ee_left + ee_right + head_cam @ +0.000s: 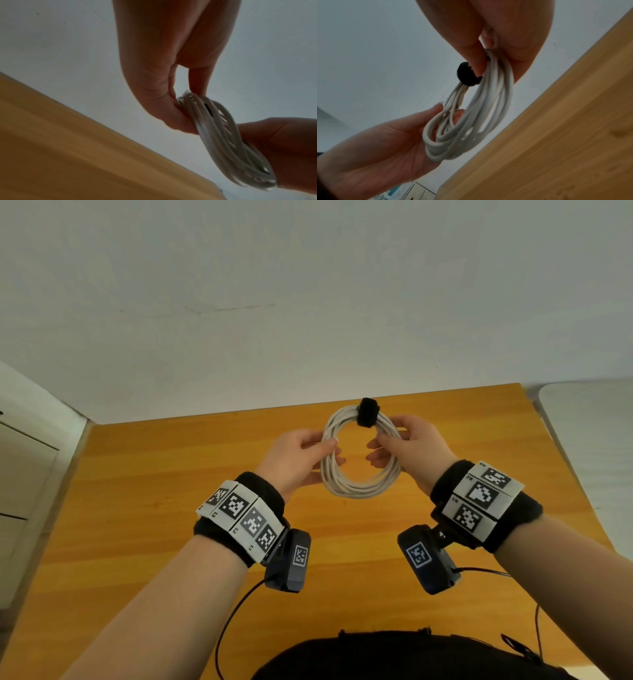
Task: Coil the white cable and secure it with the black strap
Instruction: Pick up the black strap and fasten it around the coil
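Soft, even daylight in the head view, edges bowed by the wide lens; both wrist views dimmer, backlit and motion-blurred.

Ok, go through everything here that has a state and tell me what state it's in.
white cable: coiled into a loop, held up above the table.
black strap: wrapped around the top of the coil.
left hand: pinching the coil's left side.
right hand: pinching the coil's right side, near the strap.
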Demonstrator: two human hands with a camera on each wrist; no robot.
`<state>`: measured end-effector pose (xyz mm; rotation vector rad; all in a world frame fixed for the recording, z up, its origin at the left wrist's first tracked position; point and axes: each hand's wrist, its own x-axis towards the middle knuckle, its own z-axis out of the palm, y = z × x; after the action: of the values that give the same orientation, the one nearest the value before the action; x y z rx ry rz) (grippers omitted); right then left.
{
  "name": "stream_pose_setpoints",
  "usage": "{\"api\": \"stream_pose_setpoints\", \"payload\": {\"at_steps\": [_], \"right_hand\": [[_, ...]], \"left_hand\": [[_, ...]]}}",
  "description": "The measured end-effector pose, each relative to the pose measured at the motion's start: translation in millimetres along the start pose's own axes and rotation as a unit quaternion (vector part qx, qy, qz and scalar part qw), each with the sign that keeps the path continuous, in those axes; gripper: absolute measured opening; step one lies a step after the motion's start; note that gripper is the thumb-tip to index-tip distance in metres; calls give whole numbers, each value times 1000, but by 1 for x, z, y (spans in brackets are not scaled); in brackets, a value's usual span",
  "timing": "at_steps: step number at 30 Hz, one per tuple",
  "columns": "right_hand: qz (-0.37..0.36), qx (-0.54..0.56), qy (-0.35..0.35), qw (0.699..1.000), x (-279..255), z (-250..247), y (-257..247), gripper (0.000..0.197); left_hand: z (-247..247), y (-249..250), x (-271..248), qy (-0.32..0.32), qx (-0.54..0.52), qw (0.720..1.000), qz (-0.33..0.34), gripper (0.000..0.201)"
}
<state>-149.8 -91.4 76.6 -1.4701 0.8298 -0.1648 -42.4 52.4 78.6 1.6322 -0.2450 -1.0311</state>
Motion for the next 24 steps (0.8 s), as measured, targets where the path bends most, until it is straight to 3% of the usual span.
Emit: {"api": "stream_pose_setpoints", "payload": {"at_steps": [3, 7, 13, 19, 24], "right_hand": [[65, 63, -52, 995, 3, -1, 2, 37], [129, 51, -150, 979, 9, -3, 4, 41], [128, 30, -98, 986, 35, 8, 13, 54], [152, -16, -67, 986, 76, 34, 21, 54], [180, -60, -46, 981, 109, 50, 32, 53]], "left_hand": [[-3, -5, 5, 43, -7, 999, 9, 33], [-10, -12, 14, 88, -31, 996, -6, 31], [-26, -17, 28, -12, -90, 993, -77, 42], [-40, -28, 64, 70, 14, 994, -84, 56], [-48, -35, 92, 97, 110, 983, -113, 58]]}}
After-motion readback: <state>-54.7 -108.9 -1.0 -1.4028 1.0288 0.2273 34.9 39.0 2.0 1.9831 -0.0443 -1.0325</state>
